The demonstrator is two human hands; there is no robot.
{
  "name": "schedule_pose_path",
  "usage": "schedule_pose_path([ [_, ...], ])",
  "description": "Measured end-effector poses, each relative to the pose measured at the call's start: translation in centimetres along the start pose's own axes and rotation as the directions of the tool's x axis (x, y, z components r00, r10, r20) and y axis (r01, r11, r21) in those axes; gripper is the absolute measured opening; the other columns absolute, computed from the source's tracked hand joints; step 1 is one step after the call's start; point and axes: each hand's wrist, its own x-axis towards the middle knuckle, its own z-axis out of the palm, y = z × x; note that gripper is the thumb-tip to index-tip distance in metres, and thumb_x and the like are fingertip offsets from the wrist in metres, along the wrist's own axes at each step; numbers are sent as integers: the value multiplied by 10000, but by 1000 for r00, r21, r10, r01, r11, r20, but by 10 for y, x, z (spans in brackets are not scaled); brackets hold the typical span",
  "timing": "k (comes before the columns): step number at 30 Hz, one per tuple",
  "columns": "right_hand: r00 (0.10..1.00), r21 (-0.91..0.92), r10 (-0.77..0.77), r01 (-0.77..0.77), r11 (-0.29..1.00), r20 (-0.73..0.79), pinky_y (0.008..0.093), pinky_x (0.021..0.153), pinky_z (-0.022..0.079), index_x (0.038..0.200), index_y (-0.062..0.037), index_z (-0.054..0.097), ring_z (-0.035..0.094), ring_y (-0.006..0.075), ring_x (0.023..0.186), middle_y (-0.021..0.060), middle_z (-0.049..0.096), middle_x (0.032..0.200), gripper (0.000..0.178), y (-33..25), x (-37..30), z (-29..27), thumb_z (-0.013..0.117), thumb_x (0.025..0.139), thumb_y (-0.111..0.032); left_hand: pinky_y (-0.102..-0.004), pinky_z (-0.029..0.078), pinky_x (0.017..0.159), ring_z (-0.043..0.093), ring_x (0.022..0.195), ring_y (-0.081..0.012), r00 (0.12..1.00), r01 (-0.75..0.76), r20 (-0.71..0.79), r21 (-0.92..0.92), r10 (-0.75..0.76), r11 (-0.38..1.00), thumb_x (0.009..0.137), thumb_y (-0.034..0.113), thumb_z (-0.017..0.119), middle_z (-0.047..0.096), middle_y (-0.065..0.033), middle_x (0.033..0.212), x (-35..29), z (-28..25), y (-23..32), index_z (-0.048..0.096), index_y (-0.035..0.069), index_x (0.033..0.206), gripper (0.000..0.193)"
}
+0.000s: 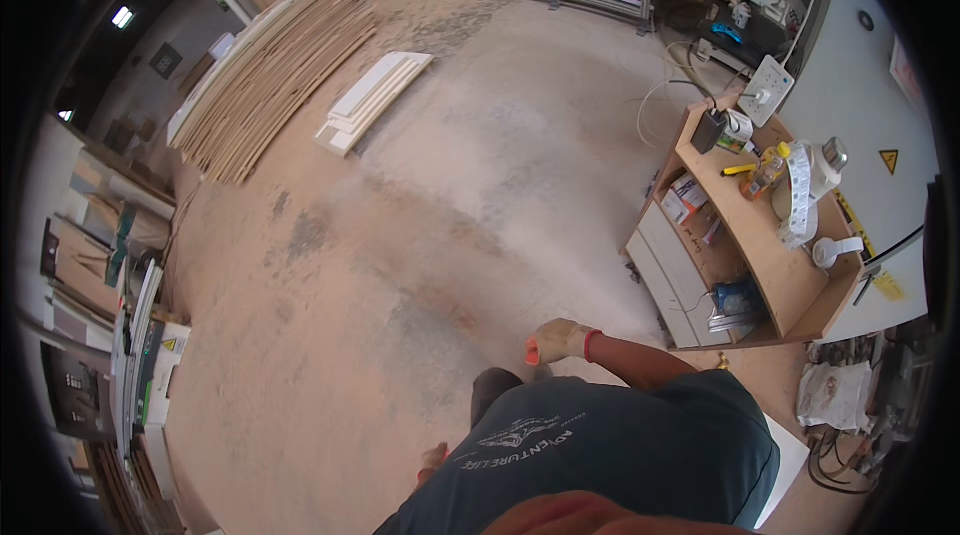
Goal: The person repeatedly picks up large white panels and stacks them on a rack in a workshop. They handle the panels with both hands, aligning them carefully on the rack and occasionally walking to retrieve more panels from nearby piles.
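Right of the fingers on our right hand: wooden cabinet, nearest thing, not touched | right gloved; left hand part-hidden by our torso; fingers apart/together: we can't tell | progress: white boards lie stacked well ahead-left of fingers, hands off; remainder unreadable | beyond: plank stack

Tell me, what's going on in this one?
The person's right hand, gloved in tan with a red cuff, is in front of the body; something orange-red shows at its front, too unclear to name. The left hand is mostly hidden by the T-shirt, its grip unclear. White boards lie stacked ahead on the dusty floor; a wooden cabinet stands right.
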Motion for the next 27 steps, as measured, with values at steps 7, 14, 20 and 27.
schedule_pose_path([
  [7,921,196,164,-99,976,-354,483,858,546,1026,-131,763,704,389,961,157,760,1008,417,129,135,-216,591,949,-502,-391,530,616,680,696,-213,994,10,106,222,-34,975,985,428,680,724,-89,845,148,-40,210,723,54,1053,382],
  [14,814,407,443,-284,868,-376,494,864,548,1079,-115,765,709,378,966,162,765,1038,447,249,218,-382,616,919,-505,-332,498,543,628,597,-164,984,-108,135,-56,115,993,995,376,686,678,-70,737,365,-144,668,728,66,937,318],
  [20,536,711,731,-304,634,-422,511,875,548,1088,-119,777,701,413,989,192,761,1056,490,422,236,-516,604,926,-548,-318,593,771,725,809,-180,666,-711,23,-285,746,643,1003,253,763,771,-108,946,412,-135,1241,749,-10,1060,270],
  [27,494,719,708,-212,661,-505,509,842,540,1058,-106,773,702,427,955,177,765,1013,515,626,226,-702,586,923,-566,-368,606,904,719,976,-207,563,-739,172,-333,808,586,1045,211,709,757,-131,1070,401,42,1480,735,6,1132,225],
])
